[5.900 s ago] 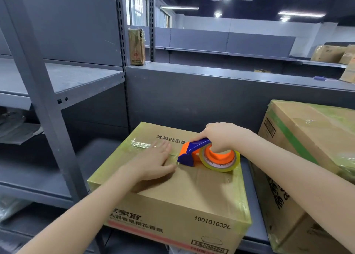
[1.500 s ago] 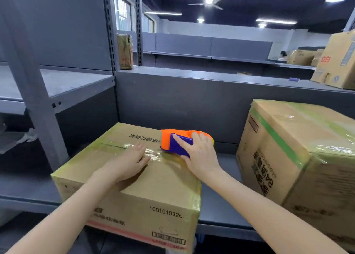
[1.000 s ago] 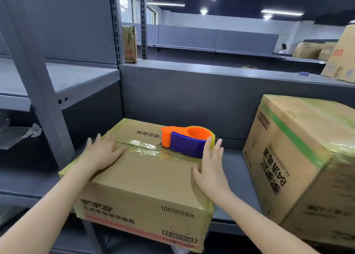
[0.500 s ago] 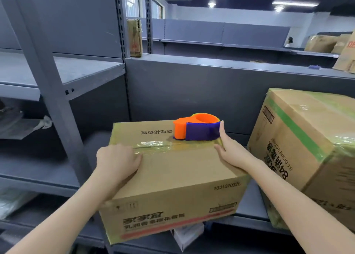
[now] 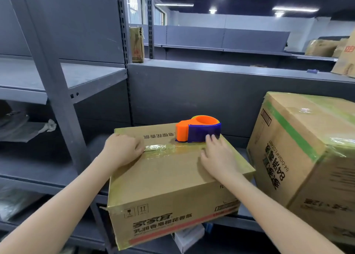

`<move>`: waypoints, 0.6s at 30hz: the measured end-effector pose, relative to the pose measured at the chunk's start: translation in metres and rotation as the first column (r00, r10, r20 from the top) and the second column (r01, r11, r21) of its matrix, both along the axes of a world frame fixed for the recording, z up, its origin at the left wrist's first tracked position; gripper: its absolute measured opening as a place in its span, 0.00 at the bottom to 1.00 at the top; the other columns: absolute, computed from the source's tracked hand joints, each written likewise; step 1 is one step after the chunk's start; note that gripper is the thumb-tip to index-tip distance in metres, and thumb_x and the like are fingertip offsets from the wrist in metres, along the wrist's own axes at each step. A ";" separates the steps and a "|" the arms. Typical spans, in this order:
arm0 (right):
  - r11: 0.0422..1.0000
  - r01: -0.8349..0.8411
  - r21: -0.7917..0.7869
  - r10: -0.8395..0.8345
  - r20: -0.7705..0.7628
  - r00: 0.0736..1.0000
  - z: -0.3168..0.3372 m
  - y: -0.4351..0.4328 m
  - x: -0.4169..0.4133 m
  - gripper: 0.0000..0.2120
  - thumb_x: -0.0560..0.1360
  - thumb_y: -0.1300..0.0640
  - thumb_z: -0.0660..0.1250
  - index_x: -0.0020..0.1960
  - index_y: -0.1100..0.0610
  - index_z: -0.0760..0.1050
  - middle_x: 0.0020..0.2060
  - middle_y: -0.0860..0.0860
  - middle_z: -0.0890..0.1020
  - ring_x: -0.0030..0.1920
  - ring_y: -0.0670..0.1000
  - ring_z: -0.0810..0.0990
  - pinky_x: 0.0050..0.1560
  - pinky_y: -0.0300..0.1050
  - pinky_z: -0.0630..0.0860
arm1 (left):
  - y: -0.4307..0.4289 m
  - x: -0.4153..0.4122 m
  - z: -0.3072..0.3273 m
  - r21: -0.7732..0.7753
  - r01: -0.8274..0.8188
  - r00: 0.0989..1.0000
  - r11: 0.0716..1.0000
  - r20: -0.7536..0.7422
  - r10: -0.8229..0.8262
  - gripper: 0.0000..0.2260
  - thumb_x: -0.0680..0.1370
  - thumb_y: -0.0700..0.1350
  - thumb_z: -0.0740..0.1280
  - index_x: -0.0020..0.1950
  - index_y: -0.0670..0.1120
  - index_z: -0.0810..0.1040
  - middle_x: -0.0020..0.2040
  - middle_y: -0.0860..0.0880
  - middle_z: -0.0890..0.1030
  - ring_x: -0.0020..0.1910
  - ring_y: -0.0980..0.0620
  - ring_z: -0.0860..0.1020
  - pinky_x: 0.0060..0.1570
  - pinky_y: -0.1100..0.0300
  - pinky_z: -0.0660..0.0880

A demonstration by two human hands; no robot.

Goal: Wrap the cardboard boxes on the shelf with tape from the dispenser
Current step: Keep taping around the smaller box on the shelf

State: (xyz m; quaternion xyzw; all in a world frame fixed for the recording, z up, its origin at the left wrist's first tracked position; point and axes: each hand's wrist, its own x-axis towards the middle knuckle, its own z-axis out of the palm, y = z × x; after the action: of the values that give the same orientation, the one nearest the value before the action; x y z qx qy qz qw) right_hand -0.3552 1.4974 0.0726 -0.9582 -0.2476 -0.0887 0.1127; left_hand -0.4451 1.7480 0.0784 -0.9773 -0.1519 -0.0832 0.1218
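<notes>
Cardboard box (image 5: 172,180) sits skewed on the shelf (image 5: 247,220), its near corner hanging out past the front lip, just beside a bigger taped box (image 5: 307,148) on your right. A glossy tape strip (image 5: 163,149) runs across its top seam, and the orange and purple dispenser (image 5: 197,131) stands loose on the far edge of the lid.

Your left hand (image 5: 123,150) rests on the top at the far left. Its fingers are bent with the tips on the tape; whether they pinch anything, I cannot tell. Your right hand (image 5: 217,157) lies flat on the lid with its fingers stretched out and relaxed, gripping nothing, the tips touching the dispenser's purple side.

Expect stiff walls that hold their shape, and probably some weight. The sides look filmed with tape, so they are likely slick under a bare palm. To turn or shift it, take it by two opposite sides low down or under the bottom edges, not by the lid. Lift the dispenser off first, since any tilt could send it sliding.
</notes>
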 end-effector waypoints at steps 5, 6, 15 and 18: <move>0.996 -0.061 -0.059 0.049 -0.181 0.982 -0.014 0.025 -0.035 0.29 0.80 0.42 0.48 0.77 0.53 0.49 0.77 0.54 0.50 0.76 0.58 0.46 0.74 0.55 0.43 | 0.003 0.016 -0.013 -0.275 0.100 0.979 0.956 -0.146 -0.144 0.22 0.82 0.55 0.45 0.77 0.55 0.51 0.77 0.52 0.52 0.76 0.49 0.50 0.72 0.45 0.43; 0.996 -0.060 -0.062 0.048 -0.174 0.984 -0.016 0.025 -0.036 0.29 0.80 0.42 0.48 0.77 0.52 0.50 0.77 0.54 0.50 0.76 0.57 0.46 0.74 0.55 0.42 | 0.004 0.017 -0.016 -0.289 0.106 0.979 0.951 -0.135 -0.150 0.22 0.82 0.55 0.44 0.77 0.57 0.50 0.77 0.52 0.51 0.76 0.49 0.49 0.72 0.45 0.43; 0.950 -0.302 -0.083 0.283 -0.187 0.941 -0.013 -0.014 0.020 0.21 0.81 0.43 0.49 0.73 0.41 0.58 0.76 0.45 0.55 0.76 0.51 0.50 0.75 0.50 0.47 | -0.047 -0.013 -0.005 -0.084 -0.010 0.988 0.996 -0.157 -0.004 0.23 0.80 0.60 0.45 0.72 0.57 0.62 0.70 0.50 0.69 0.66 0.45 0.69 0.63 0.50 0.62; 0.918 -0.357 -0.172 0.317 -0.221 0.922 -0.005 -0.031 0.053 0.19 0.80 0.41 0.48 0.71 0.33 0.56 0.75 0.42 0.54 0.76 0.49 0.49 0.75 0.51 0.46 | -0.081 -0.027 0.001 0.075 0.065 0.993 0.995 -0.103 -0.057 0.23 0.78 0.63 0.46 0.66 0.56 0.70 0.57 0.50 0.78 0.56 0.46 0.74 0.58 0.49 0.61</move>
State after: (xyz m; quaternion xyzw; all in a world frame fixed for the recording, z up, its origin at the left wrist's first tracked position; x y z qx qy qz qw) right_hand -0.3022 1.4662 0.0678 -0.9114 -0.4057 0.0500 0.0481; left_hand -0.4719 1.6671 0.0789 -0.9790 -0.1120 -0.0436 0.1649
